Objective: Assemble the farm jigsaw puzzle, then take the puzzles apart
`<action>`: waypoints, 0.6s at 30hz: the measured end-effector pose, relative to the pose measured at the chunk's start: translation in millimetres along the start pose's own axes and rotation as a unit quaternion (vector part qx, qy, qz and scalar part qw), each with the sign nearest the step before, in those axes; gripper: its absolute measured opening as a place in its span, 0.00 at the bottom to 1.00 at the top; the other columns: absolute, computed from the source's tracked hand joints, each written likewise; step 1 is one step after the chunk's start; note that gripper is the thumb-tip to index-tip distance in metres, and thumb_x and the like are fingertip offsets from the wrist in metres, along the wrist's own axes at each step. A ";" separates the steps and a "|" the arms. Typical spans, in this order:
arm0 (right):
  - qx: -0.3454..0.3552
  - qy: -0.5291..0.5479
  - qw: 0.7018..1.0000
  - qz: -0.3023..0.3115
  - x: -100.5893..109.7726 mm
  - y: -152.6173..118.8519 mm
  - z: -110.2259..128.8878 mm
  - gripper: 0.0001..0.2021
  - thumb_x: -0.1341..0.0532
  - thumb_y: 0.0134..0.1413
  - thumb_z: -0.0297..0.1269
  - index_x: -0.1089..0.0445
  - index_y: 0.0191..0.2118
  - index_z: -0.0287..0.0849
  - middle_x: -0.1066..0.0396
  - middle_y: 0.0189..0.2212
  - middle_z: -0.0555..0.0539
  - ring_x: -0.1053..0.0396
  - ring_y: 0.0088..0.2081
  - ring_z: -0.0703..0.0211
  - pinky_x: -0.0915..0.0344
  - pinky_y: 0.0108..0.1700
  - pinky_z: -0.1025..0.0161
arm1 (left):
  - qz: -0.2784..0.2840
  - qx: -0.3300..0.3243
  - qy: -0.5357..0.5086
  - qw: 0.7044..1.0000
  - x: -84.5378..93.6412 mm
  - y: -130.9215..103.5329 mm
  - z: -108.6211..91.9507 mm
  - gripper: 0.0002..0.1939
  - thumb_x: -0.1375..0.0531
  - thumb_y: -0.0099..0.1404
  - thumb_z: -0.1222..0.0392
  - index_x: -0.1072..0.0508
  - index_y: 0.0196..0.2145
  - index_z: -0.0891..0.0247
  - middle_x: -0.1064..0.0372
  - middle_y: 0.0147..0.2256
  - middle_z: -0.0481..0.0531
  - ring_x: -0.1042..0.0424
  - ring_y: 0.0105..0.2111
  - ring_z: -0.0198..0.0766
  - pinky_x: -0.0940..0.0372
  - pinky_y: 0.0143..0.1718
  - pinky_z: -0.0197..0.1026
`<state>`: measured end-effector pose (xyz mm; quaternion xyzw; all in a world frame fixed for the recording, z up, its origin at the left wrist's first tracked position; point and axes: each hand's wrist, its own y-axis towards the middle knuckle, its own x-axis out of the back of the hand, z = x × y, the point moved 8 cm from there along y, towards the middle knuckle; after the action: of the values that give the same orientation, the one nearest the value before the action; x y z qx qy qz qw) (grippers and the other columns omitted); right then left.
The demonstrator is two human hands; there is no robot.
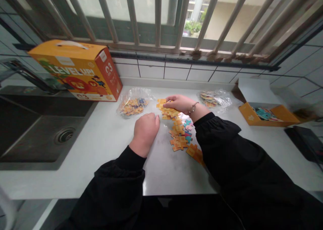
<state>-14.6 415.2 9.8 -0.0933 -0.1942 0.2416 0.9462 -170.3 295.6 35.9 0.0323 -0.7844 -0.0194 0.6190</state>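
My right hand (180, 103) pinches a yellow-orange puzzle piece (161, 103) between thumb and fingers, above other pieces at the far end of a loose pile. That pile of mostly orange puzzle pieces (178, 135) runs along the white counter towards me, with a few teal and pink ones on its right side. Part of it is hidden under my right sleeve. To the left of the pile, my left hand (145, 132) is closed in a loose fist on the counter, thumb side facing the pieces. Its curled fingers hide whatever may be inside.
Beyond my left hand lies a clear bag of puzzle pieces (133, 105); another clear bag (214, 98) is at the back right. An orange carton (78, 71) stands by the sink (45, 135). An open box (267, 117) holds pieces, near a black device (304, 140).
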 end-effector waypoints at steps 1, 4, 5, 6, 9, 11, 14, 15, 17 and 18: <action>-0.012 0.002 1.000 0.029 -7.3 12.1 3.9 0.08 0.23 0.58 0.39 0.22 0.35 0.46 0.23 0.27 0.49 0.29 0.27 0.58 0.36 0.27 0.63 | 0.004 0.003 0.003 1.000 1.6 -0.9 0.5 0.21 0.47 0.83 0.53 0.16 0.45 0.65 0.16 0.44 0.66 0.17 0.45 0.56 0.28 0.46 0.51; -0.033 -0.008 0.998 0.053 -25.6 43.5 12.3 0.08 0.23 0.57 0.35 0.21 0.34 0.45 0.22 0.27 0.49 0.28 0.25 0.59 0.34 0.27 0.63 | 0.001 0.006 0.007 1.000 5.0 -2.3 2.4 0.19 0.47 0.83 0.55 0.16 0.48 0.64 0.17 0.45 0.65 0.17 0.45 0.56 0.28 0.46 0.51; -0.035 -0.014 0.998 0.051 -31.3 51.5 14.2 0.08 0.23 0.58 0.34 0.22 0.33 0.45 0.22 0.26 0.50 0.29 0.25 0.60 0.33 0.28 0.63 | -0.004 0.004 0.007 1.000 5.3 -2.4 2.8 0.18 0.46 0.83 0.56 0.17 0.50 0.64 0.18 0.46 0.64 0.17 0.46 0.56 0.28 0.46 0.51; -0.035 -0.018 0.998 0.049 -37.2 58.1 15.7 0.08 0.24 0.59 0.33 0.23 0.33 0.45 0.23 0.26 0.50 0.29 0.24 0.60 0.32 0.28 0.63 | -0.011 0.002 0.007 1.000 5.1 -2.3 3.1 0.17 0.46 0.83 0.57 0.17 0.52 0.64 0.18 0.48 0.64 0.18 0.47 0.55 0.28 0.47 0.50; 0.002 -0.038 0.999 0.037 -54.4 71.6 25.1 0.08 0.26 0.63 0.35 0.23 0.34 0.44 0.22 0.26 0.49 0.26 0.26 0.60 0.27 0.31 0.63 | -0.027 0.004 0.004 1.000 0.7 -1.6 5.6 0.16 0.45 0.82 0.59 0.18 0.55 0.64 0.22 0.53 0.66 0.19 0.50 0.55 0.28 0.49 0.50; 0.053 -0.064 0.996 0.013 -63.6 77.6 37.4 0.08 0.27 0.66 0.40 0.21 0.38 0.43 0.20 0.28 0.47 0.23 0.29 0.57 0.24 0.36 0.62 | -0.020 0.006 0.005 1.000 -5.8 -0.3 7.4 0.17 0.46 0.82 0.62 0.18 0.54 0.67 0.23 0.54 0.67 0.20 0.51 0.55 0.28 0.51 0.50; 0.117 -0.095 0.988 -0.009 -79.3 86.2 59.0 0.11 0.32 0.73 0.46 0.19 0.46 0.42 0.16 0.35 0.44 0.19 0.40 0.53 0.21 0.46 0.60 | 0.001 -0.002 0.006 1.000 -13.5 2.0 8.2 0.19 0.49 0.82 0.67 0.16 0.48 0.67 0.21 0.52 0.65 0.20 0.50 0.53 0.28 0.53 0.49; 0.132 -0.100 0.986 -0.005 -85.5 89.2 66.2 0.12 0.33 0.74 0.46 0.19 0.49 0.43 0.14 0.39 0.44 0.19 0.45 0.52 0.21 0.51 0.59 | 0.003 -0.004 0.002 1.000 -13.7 2.5 8.2 0.20 0.49 0.82 0.68 0.16 0.47 0.67 0.21 0.51 0.65 0.20 0.50 0.52 0.28 0.53 0.48; 0.170 -0.114 0.979 0.008 -97.0 93.1 81.3 0.12 0.35 0.76 0.45 0.18 0.53 0.45 0.14 0.47 0.43 0.21 0.54 0.50 0.24 0.60 0.56 | -0.001 -0.004 -0.013 1.000 -10.8 2.8 8.3 0.19 0.48 0.81 0.68 0.16 0.47 0.66 0.20 0.50 0.63 0.19 0.49 0.51 0.28 0.52 0.47; 0.189 -0.122 0.974 0.017 -101.7 93.4 88.0 0.12 0.35 0.76 0.44 0.18 0.54 0.45 0.14 0.50 0.43 0.22 0.56 0.49 0.25 0.63 0.54 | -0.006 -0.001 -0.022 1.000 -8.1 2.6 8.4 0.18 0.48 0.81 0.67 0.16 0.47 0.66 0.20 0.50 0.64 0.19 0.49 0.51 0.27 0.52 0.47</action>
<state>-172.3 453.2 31.6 0.1144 -0.2575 0.2999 0.9114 -176.6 298.7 26.2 0.0361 -0.7977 -0.0243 0.6015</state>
